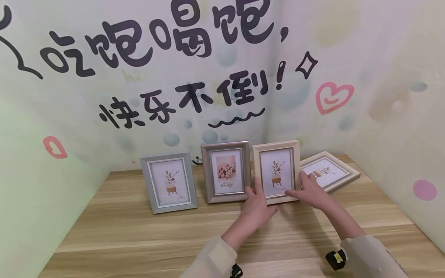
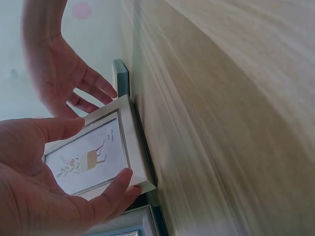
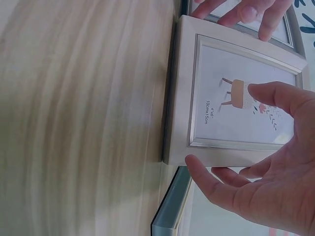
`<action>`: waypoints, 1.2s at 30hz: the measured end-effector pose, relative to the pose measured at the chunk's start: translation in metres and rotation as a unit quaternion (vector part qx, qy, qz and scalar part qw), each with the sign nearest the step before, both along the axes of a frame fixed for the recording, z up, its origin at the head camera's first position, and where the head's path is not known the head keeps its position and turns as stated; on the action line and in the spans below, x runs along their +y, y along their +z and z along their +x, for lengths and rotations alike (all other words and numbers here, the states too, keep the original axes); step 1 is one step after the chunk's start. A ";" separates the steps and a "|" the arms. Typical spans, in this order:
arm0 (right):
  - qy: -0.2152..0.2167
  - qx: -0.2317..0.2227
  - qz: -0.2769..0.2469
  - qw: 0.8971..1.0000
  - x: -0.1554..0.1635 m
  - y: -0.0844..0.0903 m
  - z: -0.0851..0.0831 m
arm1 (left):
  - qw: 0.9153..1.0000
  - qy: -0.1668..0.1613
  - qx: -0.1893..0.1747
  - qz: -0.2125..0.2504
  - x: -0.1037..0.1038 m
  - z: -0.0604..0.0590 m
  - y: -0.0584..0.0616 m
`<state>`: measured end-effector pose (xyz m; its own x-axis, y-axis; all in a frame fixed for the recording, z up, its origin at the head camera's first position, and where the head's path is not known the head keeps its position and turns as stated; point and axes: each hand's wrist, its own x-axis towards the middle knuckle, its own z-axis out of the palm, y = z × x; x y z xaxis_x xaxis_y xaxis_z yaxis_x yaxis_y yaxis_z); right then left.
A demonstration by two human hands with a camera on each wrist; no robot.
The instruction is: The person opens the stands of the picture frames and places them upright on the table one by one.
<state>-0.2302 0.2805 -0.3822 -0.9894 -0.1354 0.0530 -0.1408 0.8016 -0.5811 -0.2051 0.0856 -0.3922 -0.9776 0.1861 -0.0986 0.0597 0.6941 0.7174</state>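
A cream photo frame stands upright on the wooden table, showing a plant-pot print. My left hand is at its left side, fingers extended and fingertips right at the edge; the left wrist view shows this hand with its thumb spread apart from the fingers. Along the opposite side, my right hand has its fingers at the edge. In the right wrist view, the thumb of that hand reaches across the front of the print. Just left of the cream frame stands a pinkish-brown photo frame with a flower print.
A grey-blue photo frame stands farther left. Behind my right hand, another cream photo frame lies on the table near the back right corner. A printed wall rises at the back, with walls on both sides.
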 end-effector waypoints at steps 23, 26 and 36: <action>-0.014 0.006 0.005 1.000 -0.002 0.000 -0.009 | 1.000 0.008 -0.002 -0.030 0.001 -0.011 -0.001; 0.002 0.013 -0.015 1.000 0.002 0.000 -0.011 | 1.000 0.005 -0.002 -0.025 -0.001 -0.009 0.000; -0.049 0.031 0.007 0.998 0.033 -0.006 -0.004 | 0.998 -0.019 0.042 -0.040 -0.011 0.000 0.006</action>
